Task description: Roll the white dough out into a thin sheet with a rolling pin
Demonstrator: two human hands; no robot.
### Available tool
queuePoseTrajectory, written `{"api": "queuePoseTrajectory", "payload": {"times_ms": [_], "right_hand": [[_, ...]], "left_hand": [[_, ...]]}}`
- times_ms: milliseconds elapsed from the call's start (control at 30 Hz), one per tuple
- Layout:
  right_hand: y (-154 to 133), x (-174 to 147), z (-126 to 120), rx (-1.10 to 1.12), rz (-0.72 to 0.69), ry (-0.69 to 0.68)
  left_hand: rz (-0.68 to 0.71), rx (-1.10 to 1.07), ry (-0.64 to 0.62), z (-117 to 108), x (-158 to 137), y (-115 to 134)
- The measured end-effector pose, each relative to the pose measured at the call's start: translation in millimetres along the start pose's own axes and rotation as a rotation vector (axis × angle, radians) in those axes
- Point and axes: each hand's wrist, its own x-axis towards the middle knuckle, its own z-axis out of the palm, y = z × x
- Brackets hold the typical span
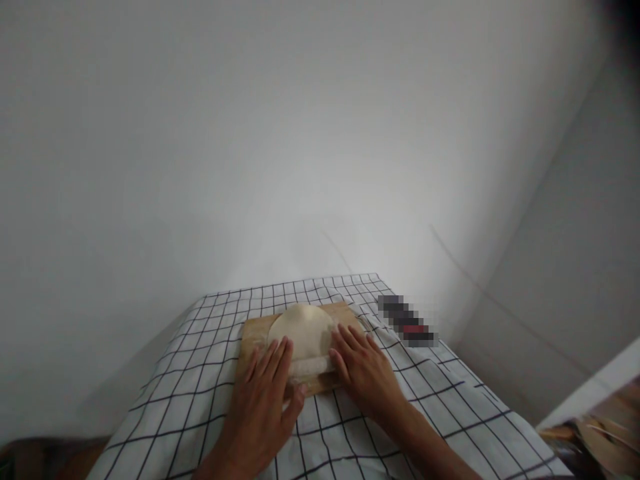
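A flat, rounded sheet of dough point(300, 327) lies on a wooden board point(257, 327). Along the dough's near edge runs a pale, flour-dusted roll point(313, 366); I cannot tell whether it is a rolling pin, dough wrapped around one, or just rolled dough. My left hand point(265, 400) rests flat over the roll's left end, fingers stretched forward and thumb apart. Over the right end lies my right hand point(367, 370), also flat, its fingertips at the dough's right edge. Both palms hide the ends of the roll.
A white cloth with a dark grid point(200, 347) covers the table under the board. To the right, near the table's edge, is a blurred-out dark object point(407, 321) with a red patch. A pale wall point(300, 167) rises behind the table. Brown items point(600, 440) show at lower right.
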Motion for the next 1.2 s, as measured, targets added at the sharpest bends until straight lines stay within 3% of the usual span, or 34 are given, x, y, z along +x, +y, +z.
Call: {"api": "queuePoseTrajectory", "payload": {"times_ms": [200, 400, 533, 700, 800, 967, 1100, 1200], "right_hand": [[-3.2, -46.0, 1.4, 0.075, -0.093, 0.064], [-2.7, -41.2, -15.3, 0.091, -0.092, -0.018], [14.5, -37.3, -30.9, 0.144, -0.040, -0.105], [38.5, -38.1, -41.6, 0.252, 0.105, -0.154], [46.1, -34.5, -45.1, 0.146, 0.171, -0.130], [56.8, -24.9, -46.6, 0.035, 0.214, -0.192], [65.0, -21.7, -43.7, 0.105, 0.208, -0.267], [69.0, -21.6, -40.1, 0.193, 0.253, -0.312]], "left_hand": [[0.054, 0.089, 0.059, -10.7, -31.5, 13.6], [0.015, 0.023, 0.105, -3.8, -35.2, 12.2], [-0.041, -0.149, -0.016, -18.1, -3.7, 16.0], [-0.133, -0.446, -0.109, -29.2, 61.4, 21.4], [-0.073, -0.464, -0.045, -13.9, 98.6, 23.1], [0.109, -0.500, -0.110, 22.4, 144.2, 27.6], [0.238, -0.518, -0.209, 42.2, 160.1, 26.1], [0.250, -0.501, -0.264, 50.8, 160.9, 24.0]]}}
